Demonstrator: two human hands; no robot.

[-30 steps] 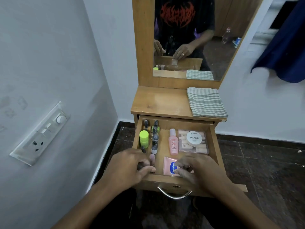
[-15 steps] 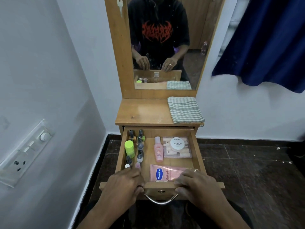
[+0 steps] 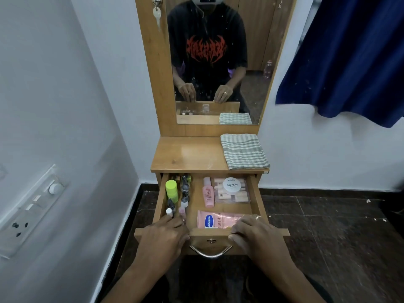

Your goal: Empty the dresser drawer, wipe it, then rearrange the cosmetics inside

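Since earlier, both hands stay curled over the open wooden drawer (image 3: 254, 193)'s front edge, left hand (image 3: 162, 234) and right hand (image 3: 254, 234); a pink Vaseline sachet (image 3: 215, 219) and bottles are held inside.

A white switch panel (image 3: 30, 209) with a round dial is sitting on the grey wall at lower left. A dark blue curtain (image 3: 347, 55) is hanging at upper right. A key (image 3: 157, 13) is dangling from the mirror frame at top centre. Dark floor tiles (image 3: 328, 237) are filling the lower right.
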